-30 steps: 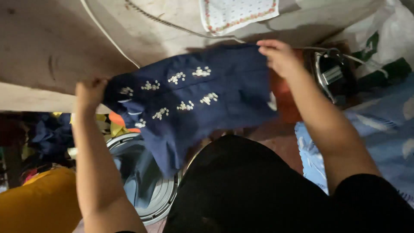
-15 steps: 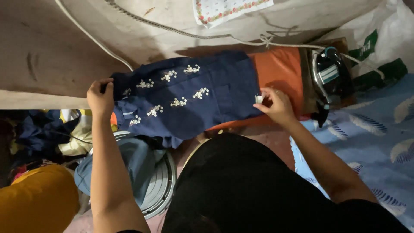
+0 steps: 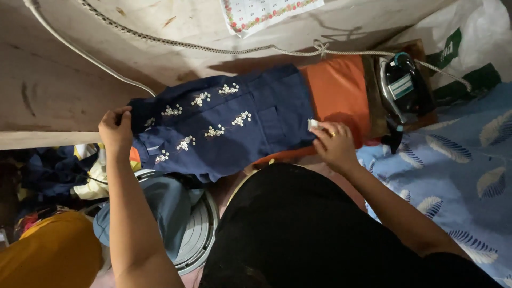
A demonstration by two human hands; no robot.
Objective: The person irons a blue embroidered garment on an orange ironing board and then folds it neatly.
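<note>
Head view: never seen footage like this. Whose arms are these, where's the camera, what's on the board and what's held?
The camera sits on a person's head and looks down, so both bare arms are that person's own. The left hand pinches one end of a navy blue cloth garment with small white flower embroidery. The right hand, which wears a ring, presses the garment's other end, with a small white tag at its fingertips. The garment lies spread on an orange padded ironing surface. A dark clothes iron rests at that surface's far end.
</note>
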